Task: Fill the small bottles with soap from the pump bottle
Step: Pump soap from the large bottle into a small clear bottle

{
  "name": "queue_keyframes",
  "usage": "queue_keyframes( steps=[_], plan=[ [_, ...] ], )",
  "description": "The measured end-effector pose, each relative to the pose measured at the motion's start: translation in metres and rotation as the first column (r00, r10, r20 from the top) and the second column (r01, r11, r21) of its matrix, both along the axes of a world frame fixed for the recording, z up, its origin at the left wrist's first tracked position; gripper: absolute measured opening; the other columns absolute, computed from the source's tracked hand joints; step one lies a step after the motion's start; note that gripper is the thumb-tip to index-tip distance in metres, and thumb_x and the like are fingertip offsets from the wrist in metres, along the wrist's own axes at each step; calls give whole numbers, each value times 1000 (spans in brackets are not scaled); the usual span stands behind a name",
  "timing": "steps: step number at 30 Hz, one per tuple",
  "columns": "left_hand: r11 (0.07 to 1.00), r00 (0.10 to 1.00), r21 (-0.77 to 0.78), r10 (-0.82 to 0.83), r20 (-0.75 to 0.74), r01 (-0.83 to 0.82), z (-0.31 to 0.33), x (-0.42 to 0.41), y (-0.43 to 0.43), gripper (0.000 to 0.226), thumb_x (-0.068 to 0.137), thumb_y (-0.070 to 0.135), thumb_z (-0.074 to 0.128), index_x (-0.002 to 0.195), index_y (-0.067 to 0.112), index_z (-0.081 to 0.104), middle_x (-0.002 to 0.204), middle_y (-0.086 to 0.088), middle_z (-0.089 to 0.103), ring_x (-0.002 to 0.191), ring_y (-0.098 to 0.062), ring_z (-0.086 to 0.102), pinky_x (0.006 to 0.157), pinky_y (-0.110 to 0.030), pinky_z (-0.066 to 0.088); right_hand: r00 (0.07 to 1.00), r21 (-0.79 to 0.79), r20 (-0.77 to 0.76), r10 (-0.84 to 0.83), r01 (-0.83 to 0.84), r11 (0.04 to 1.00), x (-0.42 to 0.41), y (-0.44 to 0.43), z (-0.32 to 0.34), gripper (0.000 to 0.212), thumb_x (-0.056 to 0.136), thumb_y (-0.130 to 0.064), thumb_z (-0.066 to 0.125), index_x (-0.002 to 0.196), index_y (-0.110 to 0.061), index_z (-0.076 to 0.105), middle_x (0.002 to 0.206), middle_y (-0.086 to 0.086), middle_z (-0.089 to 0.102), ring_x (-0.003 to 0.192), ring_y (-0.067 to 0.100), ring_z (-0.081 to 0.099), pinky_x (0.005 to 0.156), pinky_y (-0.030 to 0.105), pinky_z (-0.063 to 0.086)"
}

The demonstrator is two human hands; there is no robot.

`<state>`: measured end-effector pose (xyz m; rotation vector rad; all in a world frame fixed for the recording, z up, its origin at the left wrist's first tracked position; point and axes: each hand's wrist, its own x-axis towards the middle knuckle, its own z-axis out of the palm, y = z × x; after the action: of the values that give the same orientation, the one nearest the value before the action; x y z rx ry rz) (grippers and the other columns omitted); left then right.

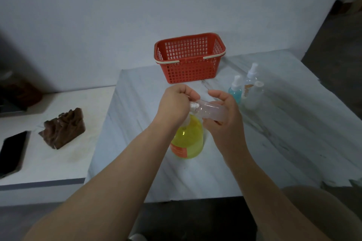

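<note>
Here, in the head view, the pump bottle (188, 139) stands upright on the table (274, 152), close to the middle of the frame. It is clear, filled with yellow liquid, and carries an orange label low on its side. Its pump top is hidden under the left hand (174, 103), which is closed over the top in a loose fist. The right hand (221, 115) grips a small clear bottle (211, 112), fingers wrapped around its body. That small bottle looks empty or nearly so, with a faint pinkish tint, and lies almost level, its long axis running from about 3 o'clock to 9 o'clock, its mouth toward 9 o'clock and up against the left hand above the pump bottle.

At about 2 o'clock from the hands stand three more small bottles: a blue spray bottle (235, 91), a taller clear spray bottle (249, 82) and a clear capped bottle (254, 97), close together and upright. At 12 o'clock sits a red plastic basket (189, 58) with pale handles, its inside hidden by the wall.

The table is pale marble with grey veins, set against a plain grey-white wall. At 9 o'clock, on a lower white ledge (49, 162), lie a brown carved wooden piece (62, 129) and a dark phone (12, 152).
</note>
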<state>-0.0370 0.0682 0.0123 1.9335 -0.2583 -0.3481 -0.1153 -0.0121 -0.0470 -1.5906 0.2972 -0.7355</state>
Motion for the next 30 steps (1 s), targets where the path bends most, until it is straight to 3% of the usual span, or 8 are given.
queue_keyframes(
  steps=[9,18,23,30],
  plan=[
    [999,999,3,35,-35,-35,-2,-1,1,39,73,-9,30,65,14,61,74,-7,63,72,-22,56,60,-27,43,1000,1,-14,-4,4,1000,-4,3,2,52,60,-7,57,109,-24,53,85,-4,59,72,-1,57,64,7,42],
    [998,997,35,-42,-72,44,17,-7,5,35,79,-12,37,65,12,58,66,-3,58,63,-13,52,53,-20,41,1000,-29,19,5,-5,1000,-6,2,10,54,60,-3,54,113,-14,53,81,-3,59,69,0,56,64,10,43],
    [1000,995,3,3,-97,-3,18,-7,5,38,79,-10,33,66,13,60,65,-3,57,61,-13,50,37,-13,32,1000,-45,24,-3,4,999,-7,2,11,56,60,-5,55,115,-12,54,88,0,59,76,4,57,67,10,44],
    [998,992,25,-50,-112,53,17,-9,1,35,78,-15,40,65,13,57,67,-2,57,61,-10,50,49,-15,37,1000,-32,19,-3,3,999,-9,2,12,53,59,-6,54,112,-14,53,85,-5,58,71,-6,56,63,4,41]
  ],
)
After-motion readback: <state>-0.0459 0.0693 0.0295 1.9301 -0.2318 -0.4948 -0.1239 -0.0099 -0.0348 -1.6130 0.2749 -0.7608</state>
